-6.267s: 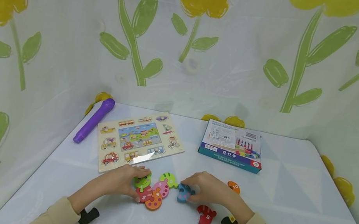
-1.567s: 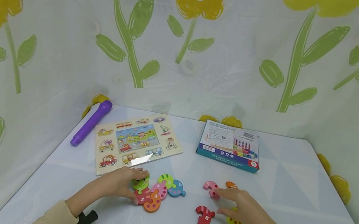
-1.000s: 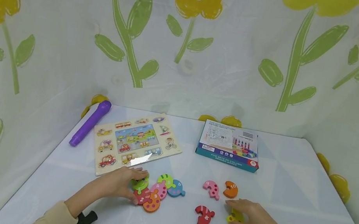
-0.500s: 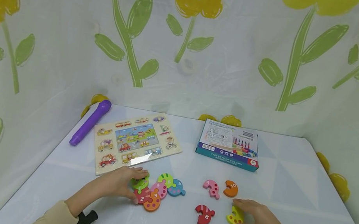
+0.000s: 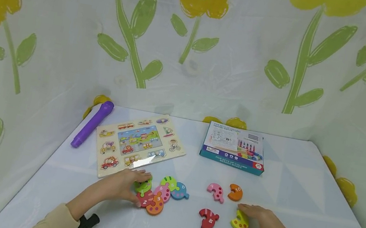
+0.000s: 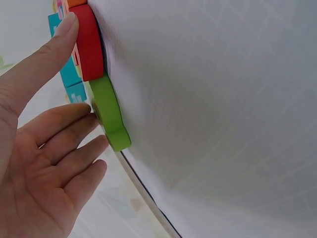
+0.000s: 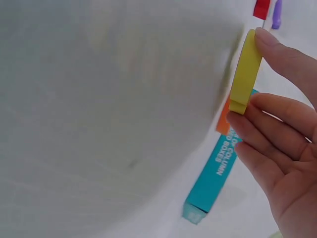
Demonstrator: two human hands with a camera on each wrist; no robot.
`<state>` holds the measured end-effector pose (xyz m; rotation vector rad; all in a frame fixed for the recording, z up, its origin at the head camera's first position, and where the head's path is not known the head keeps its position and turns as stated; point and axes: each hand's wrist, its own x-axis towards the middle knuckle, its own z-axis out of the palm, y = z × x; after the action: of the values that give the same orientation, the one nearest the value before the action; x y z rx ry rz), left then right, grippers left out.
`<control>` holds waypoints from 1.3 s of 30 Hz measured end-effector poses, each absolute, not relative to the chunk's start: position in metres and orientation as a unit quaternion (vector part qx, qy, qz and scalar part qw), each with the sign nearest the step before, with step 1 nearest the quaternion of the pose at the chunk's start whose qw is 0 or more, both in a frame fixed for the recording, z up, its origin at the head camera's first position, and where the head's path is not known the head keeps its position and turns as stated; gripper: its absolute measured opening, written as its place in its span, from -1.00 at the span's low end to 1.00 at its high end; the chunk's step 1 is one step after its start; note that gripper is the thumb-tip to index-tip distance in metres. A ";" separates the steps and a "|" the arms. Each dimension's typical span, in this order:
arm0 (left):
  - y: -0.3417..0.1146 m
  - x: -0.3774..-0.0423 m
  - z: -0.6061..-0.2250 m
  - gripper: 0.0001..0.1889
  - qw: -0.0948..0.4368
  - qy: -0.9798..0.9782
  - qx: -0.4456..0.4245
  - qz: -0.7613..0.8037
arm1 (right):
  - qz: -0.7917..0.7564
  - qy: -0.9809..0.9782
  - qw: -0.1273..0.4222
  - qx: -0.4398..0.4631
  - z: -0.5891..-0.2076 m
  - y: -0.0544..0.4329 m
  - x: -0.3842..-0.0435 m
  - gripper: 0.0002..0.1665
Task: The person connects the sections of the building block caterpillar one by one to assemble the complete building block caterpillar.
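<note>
Wooden number puzzle pieces lie joined as a caterpillar on the left: a green smiling head point(image 5: 143, 188), red 2 point(image 5: 144, 202), orange 3 point(image 5: 155, 207), pink 4 point(image 5: 163, 194), green 5 point(image 5: 168, 183) and blue 6 point(image 5: 179, 191). My left hand point(image 5: 119, 185) holds the head end, thumb at the red piece point(image 6: 90, 44) and fingertips against the green head point(image 6: 110, 116). My right hand point(image 5: 266, 225) pinches a dotted yellow puzzle piece point(image 5: 240, 220) between thumb and fingers. In the right wrist view that yellow piece point(image 7: 244, 74) stands edge-on to the camera; its number is not visible.
Loose pieces lie between the hands: red 8 point(image 5: 208, 219), pink 9 point(image 5: 216, 192) and orange 10 point(image 5: 235, 192). Behind are a vehicle picture puzzle board point(image 5: 142, 159), a purple microphone-shaped toy point(image 5: 92, 125) and a flat boxed bead set point(image 5: 233, 148). Flower-printed cloth point(image 5: 189, 78) encloses the white table.
My right hand placed blue 6 at the row's end, then moved right past the pink and orange pieces to grip the yellow piece. My left hand stays at the head.
</note>
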<state>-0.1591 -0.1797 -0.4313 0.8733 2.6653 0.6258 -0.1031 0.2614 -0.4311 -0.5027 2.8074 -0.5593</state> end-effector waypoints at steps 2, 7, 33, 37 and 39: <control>-0.180 -0.159 -0.431 -0.16 0.135 0.919 0.300 0.217 | -0.194 0.961 0.121 -0.158 -0.428 0.260 -0.102 -0.26; -0.180 -0.159 -0.430 -0.16 0.139 0.919 0.297 0.219 | -0.197 0.960 0.119 -0.157 -0.421 0.256 -0.102 -0.29; -0.179 -0.158 -0.430 -0.16 0.137 0.920 0.299 0.212 | -0.214 0.928 0.067 -0.298 -0.409 0.215 -0.122 -0.31; -0.178 -0.158 -0.429 -0.17 0.137 0.919 0.301 0.216 | -0.224 0.925 0.065 -0.300 -0.410 0.206 -0.124 -0.30; -0.178 -0.157 -0.429 -0.16 0.136 0.918 0.303 0.217 | -0.231 0.923 0.065 -0.300 -0.409 0.202 -0.125 -0.29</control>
<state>-0.1572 -0.1779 -0.4288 0.8768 2.6577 0.6281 -0.1250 0.2022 -0.4095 -0.9067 2.7865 -0.6986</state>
